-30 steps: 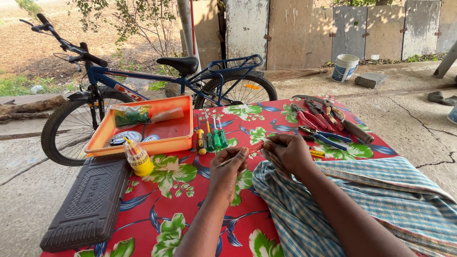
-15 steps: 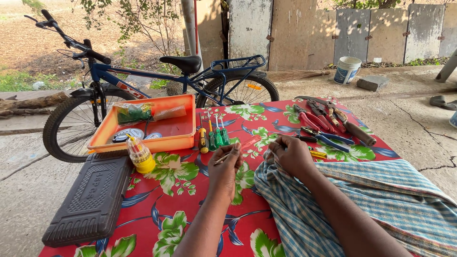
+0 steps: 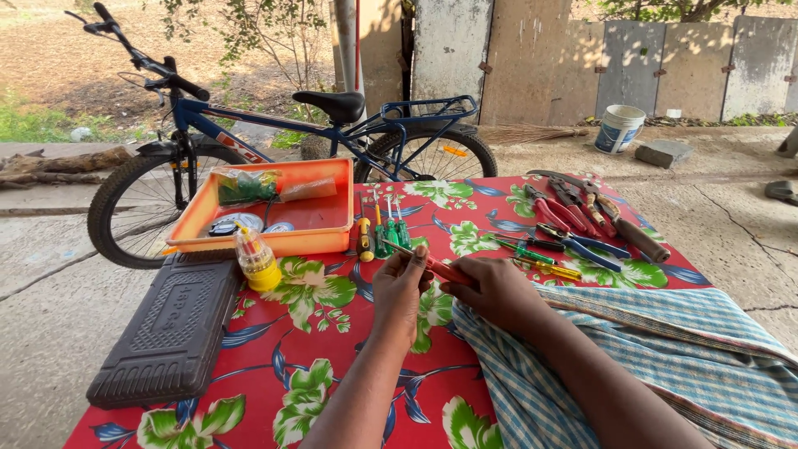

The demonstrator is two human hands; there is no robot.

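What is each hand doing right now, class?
Left hand: closed, pinching the metal shaft end of the red-handled screwdriver.
Right hand: closed around its red handle.

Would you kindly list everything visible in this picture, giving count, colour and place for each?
screwdriver: one, red handle, held between both hands above the table
small screwdrivers: a few, green and yellow, beside the tray
tray: one, orange, far left of the table, holding small items
bottle: one, yellow, in front of the tray
tool case: one, black, on the table's left edge
pliers and cutters: several, red and blue handles, far right of the table
tablecloth: one, red floral
checked cloth: one, blue, near right
bicycle: one, blue, behind the table
bucket: one, white, by the wall
left hand: pinching the screwdriver's shaft
right hand: gripping its handle
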